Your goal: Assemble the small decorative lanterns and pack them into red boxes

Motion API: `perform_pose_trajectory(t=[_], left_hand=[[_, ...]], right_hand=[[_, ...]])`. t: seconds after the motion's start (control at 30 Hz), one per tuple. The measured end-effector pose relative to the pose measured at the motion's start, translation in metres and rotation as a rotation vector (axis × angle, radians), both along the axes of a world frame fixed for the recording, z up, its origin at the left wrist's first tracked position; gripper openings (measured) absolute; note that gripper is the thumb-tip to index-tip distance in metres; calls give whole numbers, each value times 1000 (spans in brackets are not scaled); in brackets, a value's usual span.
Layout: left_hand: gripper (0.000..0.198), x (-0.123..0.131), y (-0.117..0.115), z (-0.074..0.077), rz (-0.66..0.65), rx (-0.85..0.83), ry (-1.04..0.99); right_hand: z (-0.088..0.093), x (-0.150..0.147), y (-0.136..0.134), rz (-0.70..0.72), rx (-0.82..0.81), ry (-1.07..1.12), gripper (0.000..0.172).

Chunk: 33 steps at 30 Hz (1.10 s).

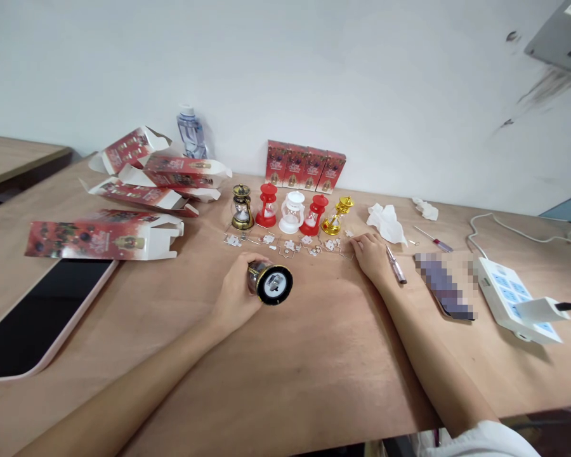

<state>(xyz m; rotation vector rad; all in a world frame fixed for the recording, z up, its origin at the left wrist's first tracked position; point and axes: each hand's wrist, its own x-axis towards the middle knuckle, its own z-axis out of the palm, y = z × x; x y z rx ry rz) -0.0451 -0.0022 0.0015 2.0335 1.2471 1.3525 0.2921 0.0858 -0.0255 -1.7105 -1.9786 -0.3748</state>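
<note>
A miniature black-and-gold lantern (275,285) is gripped in my left hand (240,285), tipped so its round black base faces me. A white disc with a small metal piece shows in the opening of that base. My right hand (372,255) rests on the table at the right end of a row of small white parts and bent wires (330,245). Its fingers are curled together, and what they hold, if anything, is hidden. Behind the parts stand a bronze lantern (242,209), red lanterns (268,206), a white lantern (292,212) and a gold lantern (337,216).
Opened red boxes (162,190) lie at left beside a tablet (47,311), with a water bottle (191,134) behind. Closed red boxes (304,166) stand against the wall. Rightward are crumpled tissue (385,222), screwdrivers (396,265), a pixelated phone (442,285) and a power strip (509,295).
</note>
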Motion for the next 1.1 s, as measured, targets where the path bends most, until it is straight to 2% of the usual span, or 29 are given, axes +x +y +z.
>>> perform_pose_trajectory(t=[0.13, 0.27, 0.37, 0.43, 0.5, 0.63, 0.8, 0.97, 1.1], left_hand=[[37, 1, 0, 0, 10, 6, 9], [38, 1, 1, -2, 32, 5, 23], [38, 0, 1, -3, 85, -10, 33], [37, -1, 1, -4, 110, -7, 38], [37, -1, 1, -6, 119, 1, 46], [38, -1, 1, -9, 143, 15, 55], [36, -1, 1, -9, 140, 9, 57], [34, -2, 1, -8, 130, -46, 40], [36, -2, 1, -9, 141, -62, 32]], right_hand=[[7, -16, -7, 130, 173, 163, 22], [18, -68, -40, 223, 391, 492, 13], [31, -113, -74, 422, 373, 538, 9], [42, -135, -90, 591, 341, 523, 14], [52, -150, -98, 653, 343, 508, 16], [59, -164, -96, 687, 360, 459, 13], [50, -173, -92, 687, 378, 436, 12], [45, -175, -93, 621, 300, 481, 15], [46, -173, -92, 627, 247, 450, 20]])
